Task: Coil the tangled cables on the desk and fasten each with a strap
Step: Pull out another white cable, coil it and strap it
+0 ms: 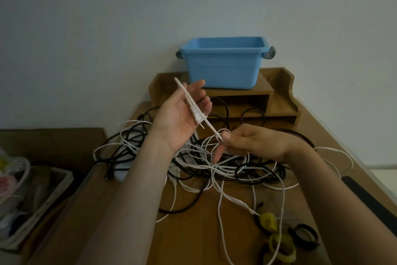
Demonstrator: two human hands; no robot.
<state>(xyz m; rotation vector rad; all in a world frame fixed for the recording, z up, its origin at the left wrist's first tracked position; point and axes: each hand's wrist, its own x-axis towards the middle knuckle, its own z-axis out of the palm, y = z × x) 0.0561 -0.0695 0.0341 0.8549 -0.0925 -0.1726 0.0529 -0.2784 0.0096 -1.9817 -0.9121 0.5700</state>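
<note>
White cable (193,107) is gripped in the curled left hand (182,114) and pinched by the right hand (253,142).

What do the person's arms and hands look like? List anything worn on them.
The left hand and right hand are bare, with no gloves, and no rings can be made out. The left forearm and right forearm are bare too, with no sleeve, watch or band in view.
</note>
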